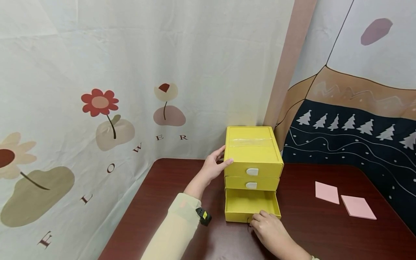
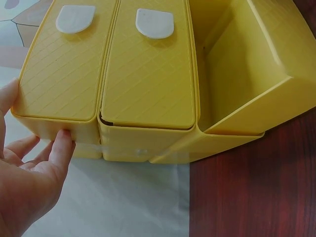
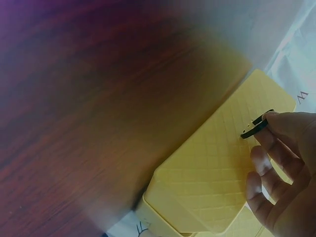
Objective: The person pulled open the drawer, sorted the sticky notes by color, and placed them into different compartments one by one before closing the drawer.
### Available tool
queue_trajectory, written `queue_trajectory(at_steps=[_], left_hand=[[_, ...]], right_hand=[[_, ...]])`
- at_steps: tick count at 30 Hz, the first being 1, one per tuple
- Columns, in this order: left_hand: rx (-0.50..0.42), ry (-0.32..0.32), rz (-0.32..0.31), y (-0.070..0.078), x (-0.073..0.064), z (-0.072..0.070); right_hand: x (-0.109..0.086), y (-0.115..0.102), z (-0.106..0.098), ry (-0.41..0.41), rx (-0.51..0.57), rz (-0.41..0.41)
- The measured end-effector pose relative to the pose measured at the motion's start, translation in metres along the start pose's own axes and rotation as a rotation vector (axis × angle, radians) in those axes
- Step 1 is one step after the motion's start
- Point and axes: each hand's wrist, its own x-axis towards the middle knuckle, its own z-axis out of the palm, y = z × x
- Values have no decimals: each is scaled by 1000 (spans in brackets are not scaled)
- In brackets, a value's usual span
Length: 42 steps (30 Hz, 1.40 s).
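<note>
A yellow three-drawer box (image 1: 250,155) stands on the table, its bottom drawer (image 1: 238,216) pulled out and its upper two closed. My left hand (image 1: 212,168) rests against the box's left side near the top. In the left wrist view its fingers (image 2: 61,143) touch the side wall, and the thumb lies at the edge. My right hand (image 1: 269,227) is at the front of the pulled-out drawer. Between thumb and fingers it pinches a thin dark loop (image 3: 255,129), like a hair tie, close to the drawer front. The hand hides part of that front in the head view.
Two pink square pads (image 1: 326,192) lie on the dark red table (image 1: 302,231) to the right of the box. Printed curtains (image 1: 208,72) hang behind and to the left. Clear tape (image 1: 250,142) runs across the box top.
</note>
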Motion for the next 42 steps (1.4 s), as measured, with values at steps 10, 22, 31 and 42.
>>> queue_trajectory(at_steps=[10,22,31,42], left_hand=[[9,-23,-1,29,-18,-2],[5,-20,-3,32,-20,-2],[1,-8,-16,8,-3,0],[9,5,-10,0,2,0]], right_hand=[[-1,-1,-1,-15,-10,7],[1,-2,-2,-25,-12,9],[-2,-2,-3,1,10,7],[0,10,-17,51,60,41]])
